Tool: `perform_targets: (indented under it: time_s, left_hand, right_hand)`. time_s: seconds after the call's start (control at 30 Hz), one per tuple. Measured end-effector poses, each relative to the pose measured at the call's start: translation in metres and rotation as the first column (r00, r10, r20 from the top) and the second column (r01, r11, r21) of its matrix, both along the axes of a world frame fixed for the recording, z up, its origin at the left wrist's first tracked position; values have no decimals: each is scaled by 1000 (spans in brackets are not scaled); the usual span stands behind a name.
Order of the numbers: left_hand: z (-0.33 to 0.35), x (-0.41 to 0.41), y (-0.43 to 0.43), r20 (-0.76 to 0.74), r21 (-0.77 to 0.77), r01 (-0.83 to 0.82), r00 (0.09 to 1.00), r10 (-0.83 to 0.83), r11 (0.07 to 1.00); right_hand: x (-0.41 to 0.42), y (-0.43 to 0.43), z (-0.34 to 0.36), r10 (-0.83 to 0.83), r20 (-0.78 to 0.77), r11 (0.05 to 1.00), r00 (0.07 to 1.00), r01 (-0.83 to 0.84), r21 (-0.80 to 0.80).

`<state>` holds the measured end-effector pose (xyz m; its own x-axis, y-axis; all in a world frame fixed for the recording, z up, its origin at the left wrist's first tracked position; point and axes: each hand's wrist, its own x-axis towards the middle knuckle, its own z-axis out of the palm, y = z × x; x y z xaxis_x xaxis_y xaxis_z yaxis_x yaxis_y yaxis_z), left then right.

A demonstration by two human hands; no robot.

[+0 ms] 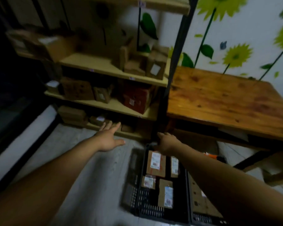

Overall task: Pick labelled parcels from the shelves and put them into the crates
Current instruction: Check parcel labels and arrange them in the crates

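Fingers [117, 126] of left hand [109, 139] spread straight, empty, near bottom shelf [132, 135].

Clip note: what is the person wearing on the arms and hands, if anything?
The left hand and right hand are bare, no gloves. Both forearms are uncovered as far as the frame shows, with no sleeve edge in view. No watch, bracelet or ring shows, though blur could hide a thin one.

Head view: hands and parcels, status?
Left hand open, reaching toward small brown cardboard parcel, bottom shelf. Right hand at black plastic crate rim, grip unclear. Path clear.
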<state>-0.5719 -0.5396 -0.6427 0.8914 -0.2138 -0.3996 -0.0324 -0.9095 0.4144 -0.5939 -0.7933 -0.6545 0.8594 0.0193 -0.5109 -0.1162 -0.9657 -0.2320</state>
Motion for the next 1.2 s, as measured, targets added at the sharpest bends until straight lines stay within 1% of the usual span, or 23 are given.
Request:
perform_targets:
  time_s: [0.13,0.23,0.33,0.47,0.63,0.8,0.9,1.0,1.13,1.2]
  left_hand:
    - [42,47,30,53,-11,-34,998,34,999]
    - [67,86,44,98,18,-31,995,29,999]
    - [93,128,53,110,30,-31,994,27,999]
    - [121,186,73,111,20,-44,993,42,999]
    - [140,256,100,182,2,-29,983,28,1000]
    - [147,337,122,157,-63,56,987,-46,996]
    - [149,377,129,145,-103,134,982,-118,986]
    - [153,417,130,105,-94,203,976,-193,975]
    - [154,466,112,20,-184,197,980,-196,963]
    - [149,480,98,3,-197,207,978,-211,958]
  right_hand:
    - [54,26,39,42,110,997,993,-49,63]
    - [101,44,64,63,171,996,983,-72,47]
    - [152,61,81,59,215,995,975,-75,66]
    - [209,81,102,2,250,991,968,-36,130]
    - [272,108,129,3,288,997,958,-25,74]
    - [332,140,136,-135,351,986,926,88,145]
    - [363,158,138,-221,338,971,915,173,167]
    - [393,171,135,-280,324,958,904,241,156]
    - [431,177,133,-374,320,924,871,323,203]
    - [448,174,128,-375,310,925,874,331,189]
